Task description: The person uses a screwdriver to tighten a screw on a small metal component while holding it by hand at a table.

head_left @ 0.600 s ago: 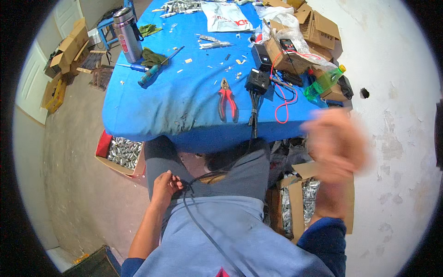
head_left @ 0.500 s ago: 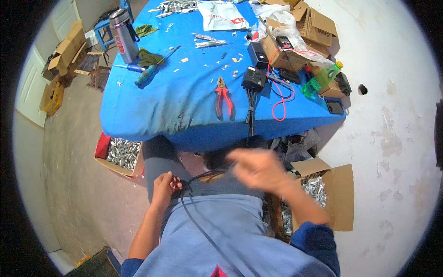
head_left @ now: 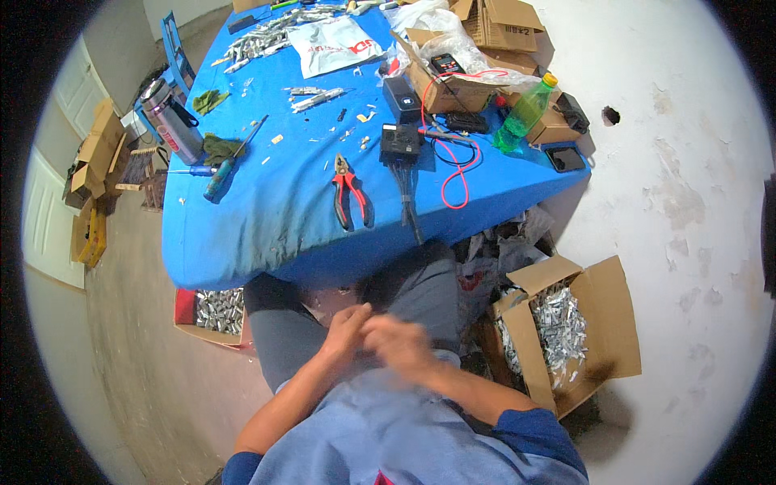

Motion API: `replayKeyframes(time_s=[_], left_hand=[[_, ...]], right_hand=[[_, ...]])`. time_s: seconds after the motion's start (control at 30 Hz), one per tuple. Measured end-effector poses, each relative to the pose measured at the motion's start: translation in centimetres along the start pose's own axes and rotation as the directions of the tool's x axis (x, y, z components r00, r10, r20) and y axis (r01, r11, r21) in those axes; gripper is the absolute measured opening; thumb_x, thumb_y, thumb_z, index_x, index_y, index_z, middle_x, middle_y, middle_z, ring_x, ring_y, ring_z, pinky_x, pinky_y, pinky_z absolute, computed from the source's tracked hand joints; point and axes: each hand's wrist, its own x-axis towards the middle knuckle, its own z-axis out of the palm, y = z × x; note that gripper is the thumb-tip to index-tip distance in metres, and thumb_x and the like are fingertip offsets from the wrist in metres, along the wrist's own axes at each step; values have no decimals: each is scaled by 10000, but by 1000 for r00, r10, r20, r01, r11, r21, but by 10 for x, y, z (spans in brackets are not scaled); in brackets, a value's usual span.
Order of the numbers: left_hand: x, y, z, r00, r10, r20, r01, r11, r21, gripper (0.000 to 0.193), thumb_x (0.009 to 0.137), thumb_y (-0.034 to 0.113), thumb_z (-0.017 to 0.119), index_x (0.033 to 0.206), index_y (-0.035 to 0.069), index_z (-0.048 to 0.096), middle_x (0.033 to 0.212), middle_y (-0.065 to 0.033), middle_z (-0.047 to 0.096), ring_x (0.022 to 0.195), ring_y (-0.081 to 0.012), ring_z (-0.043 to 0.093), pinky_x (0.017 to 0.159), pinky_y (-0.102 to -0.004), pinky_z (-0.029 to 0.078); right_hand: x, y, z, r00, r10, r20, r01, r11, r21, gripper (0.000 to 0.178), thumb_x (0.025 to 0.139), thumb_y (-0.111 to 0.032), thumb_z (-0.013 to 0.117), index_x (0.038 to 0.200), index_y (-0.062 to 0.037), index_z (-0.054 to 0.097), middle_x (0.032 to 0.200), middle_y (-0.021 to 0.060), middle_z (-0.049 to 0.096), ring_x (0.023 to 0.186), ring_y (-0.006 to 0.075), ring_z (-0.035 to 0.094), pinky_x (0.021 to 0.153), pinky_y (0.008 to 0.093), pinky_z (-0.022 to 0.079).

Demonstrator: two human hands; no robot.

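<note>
Above my lap my two hands meet, touching or nearly so. My left hand (head_left: 347, 330) has its fingers drawn together; anything in them is hidden. My right hand (head_left: 398, 346) is smeared by motion, so its fingers cannot be made out. No cable shows between the hands. On the blue-covered table (head_left: 267, 202) ahead lie red-handled pliers (head_left: 349, 194). To the right of them sits a black box (head_left: 401, 144), its bundle of black cables (head_left: 409, 202) hanging over the near edge.
A green bottle (head_left: 524, 115), a phone (head_left: 564, 158) and a red wire (head_left: 457, 190) lie at the table's right. A steel flask (head_left: 171, 125) and a screwdriver (head_left: 222, 174) are at the left. Boxes of small metal parts (head_left: 220, 311) and silvery pieces (head_left: 559, 331) flank my legs.
My hands have come together over my lap; the right moved left and down. The black cable that ran across my lap is out of sight. The view has shifted.
</note>
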Motion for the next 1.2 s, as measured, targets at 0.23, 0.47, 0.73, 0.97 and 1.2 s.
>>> replayKeyframes(time_s=[0.23, 0.47, 0.73, 0.97, 1.2], left_hand=[[-4, 41, 28, 982, -32, 188, 18, 997, 74, 375, 997, 399, 492, 992, 37, 590, 929, -87, 647, 790, -201, 657, 660, -350, 539], [1, 13, 31, 980, -93, 177, 71, 989, 128, 369, 989, 369, 521, 1036, 16, 618, 990, -93, 647, 838, -192, 651, 680, -325, 536], [7, -4, 15, 973, -123, 195, 95, 985, 146, 359, 979, 350, 560, 1013, -2, 627, 932, -89, 655, 831, -179, 641, 720, -307, 516], [-13, -29, -17, 990, -127, 68, 117, 984, 133, 331, 970, 311, 582, 1018, -13, 634, 937, -96, 655, 831, -190, 634, 762, -321, 508], [-11, -35, -20, 987, -163, 11, 162, 984, 70, 325, 975, 311, 575, 1036, -2, 635, 919, -44, 633, 802, -144, 595, 743, -293, 500]], right_hand=[[-24, -78, -162, 764, -3, -646, 38, 998, 40, 358, 1038, -303, 387, 1011, -12, 595, 689, 84, 626, 588, 119, 547, 555, 254, 444], [-36, -116, -247, 538, -85, -839, 370, 918, 144, 404, 1039, -414, 352, 911, -73, 527, 657, 51, 522, 630, 126, 500, 579, 239, 405], [-70, -57, -250, 162, 1, -987, 225, 974, 38, 303, 1012, -343, 456, 859, -89, 520, 592, -10, 404, 530, 91, 376, 503, 239, 312], [-82, 32, -116, 261, 372, -891, -65, 927, 369, 395, 1005, -391, 430, 795, -60, 479, 677, 9, 452, 526, 120, 402, 502, 296, 340], [-122, 60, -60, 790, 606, -89, -259, 462, 848, 795, 875, -772, 317, 830, -22, 576, 583, 122, 554, 506, 238, 531, 480, 348, 435]])
